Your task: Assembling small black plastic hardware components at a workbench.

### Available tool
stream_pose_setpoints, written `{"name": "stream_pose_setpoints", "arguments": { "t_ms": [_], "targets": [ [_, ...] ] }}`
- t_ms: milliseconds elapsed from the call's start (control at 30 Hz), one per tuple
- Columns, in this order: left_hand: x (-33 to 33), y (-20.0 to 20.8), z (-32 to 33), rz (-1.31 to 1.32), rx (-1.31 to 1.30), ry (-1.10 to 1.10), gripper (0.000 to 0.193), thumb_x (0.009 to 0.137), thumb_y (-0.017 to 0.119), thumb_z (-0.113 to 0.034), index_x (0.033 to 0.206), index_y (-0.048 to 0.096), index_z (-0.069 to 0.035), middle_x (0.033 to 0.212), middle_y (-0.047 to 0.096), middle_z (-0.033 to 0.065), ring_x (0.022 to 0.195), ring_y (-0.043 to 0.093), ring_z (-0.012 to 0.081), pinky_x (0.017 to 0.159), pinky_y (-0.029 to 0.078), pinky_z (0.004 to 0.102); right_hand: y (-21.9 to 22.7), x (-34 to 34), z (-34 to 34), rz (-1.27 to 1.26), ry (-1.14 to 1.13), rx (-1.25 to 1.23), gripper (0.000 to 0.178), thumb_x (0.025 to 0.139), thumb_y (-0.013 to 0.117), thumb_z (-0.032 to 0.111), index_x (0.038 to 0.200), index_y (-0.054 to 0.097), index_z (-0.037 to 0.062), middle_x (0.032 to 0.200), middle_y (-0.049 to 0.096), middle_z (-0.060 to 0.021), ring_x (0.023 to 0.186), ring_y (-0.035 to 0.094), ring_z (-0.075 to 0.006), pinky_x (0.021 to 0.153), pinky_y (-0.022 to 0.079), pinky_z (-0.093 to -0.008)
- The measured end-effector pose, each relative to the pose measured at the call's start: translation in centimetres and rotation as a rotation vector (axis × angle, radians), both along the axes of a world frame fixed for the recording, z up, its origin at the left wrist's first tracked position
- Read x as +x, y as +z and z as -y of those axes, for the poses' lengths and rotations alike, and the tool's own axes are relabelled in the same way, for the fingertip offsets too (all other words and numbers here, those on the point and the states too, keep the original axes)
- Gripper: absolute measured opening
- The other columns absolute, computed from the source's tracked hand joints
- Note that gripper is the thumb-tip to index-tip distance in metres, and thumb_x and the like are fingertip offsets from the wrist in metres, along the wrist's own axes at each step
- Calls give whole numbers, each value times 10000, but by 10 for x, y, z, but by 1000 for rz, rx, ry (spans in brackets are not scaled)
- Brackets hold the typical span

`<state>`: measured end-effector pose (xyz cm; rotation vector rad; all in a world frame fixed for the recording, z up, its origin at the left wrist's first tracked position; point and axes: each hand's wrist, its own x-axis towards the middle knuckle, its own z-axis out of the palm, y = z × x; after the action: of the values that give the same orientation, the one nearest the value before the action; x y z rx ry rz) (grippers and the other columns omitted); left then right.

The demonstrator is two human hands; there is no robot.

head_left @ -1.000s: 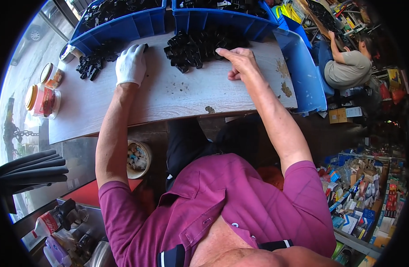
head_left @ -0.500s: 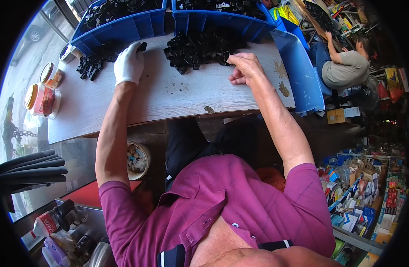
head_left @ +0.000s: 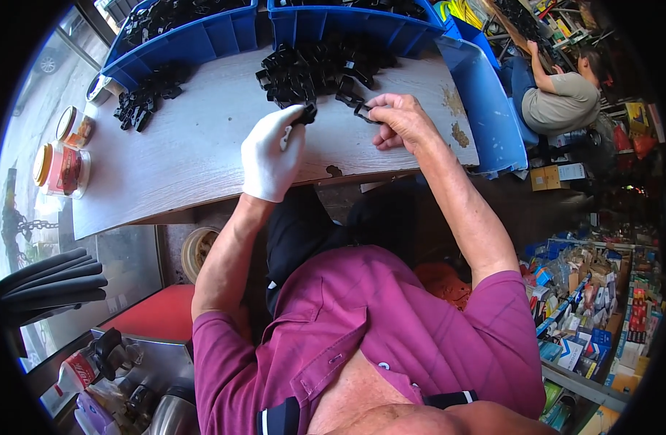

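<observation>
My left hand (head_left: 270,156), in a white glove, pinches a small black plastic part (head_left: 307,113) in front of the larger pile. My bare right hand (head_left: 402,122) has thumb and forefinger closed on a black frame-like clip (head_left: 363,113), its other fingers curled below. Another loose black piece lies just beyond that clip. The large pile of black clips (head_left: 297,76) sits at the far middle of the table (head_left: 202,148). A smaller pile of black clips (head_left: 141,101) lies at the far left. The exact shape of the left hand's part is mostly hidden.
Two blue bins (head_left: 195,40) of black parts line the far edge. A blue plastic tub (head_left: 485,109) adjoins the right edge. Jars (head_left: 61,170) stand at the left. A co-worker (head_left: 561,101) sits at the far right. A bucket (head_left: 200,254) is under the table.
My left hand has come from the small left pile toward the middle, carrying the black part. My right hand has drawn a clip slightly nearer, off the large pile.
</observation>
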<state>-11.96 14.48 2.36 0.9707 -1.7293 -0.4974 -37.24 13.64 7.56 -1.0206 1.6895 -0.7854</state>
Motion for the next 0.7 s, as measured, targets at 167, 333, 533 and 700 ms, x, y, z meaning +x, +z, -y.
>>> {"name": "stream_pose_setpoints", "arguments": {
  "t_ms": [167,333,533,700],
  "targets": [
    [-33,-1,6,176,-148,-59,270,873,680,-62,1138,726,-78,1049,738,133,962,699,346,843,570,425,-5,8,-2,-82,134,33,253,904,704,124,1146,697,50,608,605,-10,540,667,-140,515,606,-315],
    [-43,-8,21,356,-154,-124,236,893,656,-80,1116,730,-92,1015,732,130,931,696,353,803,567,437,-1,15,-7,-92,105,32,304,870,743,158,1154,686,66,639,595,-1,520,623,-117,494,571,-292],
    [-40,-4,18,278,-195,-101,261,862,651,-40,1104,732,-99,1008,736,124,913,699,347,788,573,429,-7,8,-11,-93,243,-51,436,832,729,117,1248,634,27,692,612,-23,581,655,-129,501,542,-274],
    [-49,-1,25,396,-277,-231,281,846,649,-83,1105,749,-122,984,737,106,888,701,344,775,580,443,-13,11,-6,-233,248,-6,359,833,689,33,1190,650,30,687,622,-22,567,635,-111,491,504,-246]
  ]
}}
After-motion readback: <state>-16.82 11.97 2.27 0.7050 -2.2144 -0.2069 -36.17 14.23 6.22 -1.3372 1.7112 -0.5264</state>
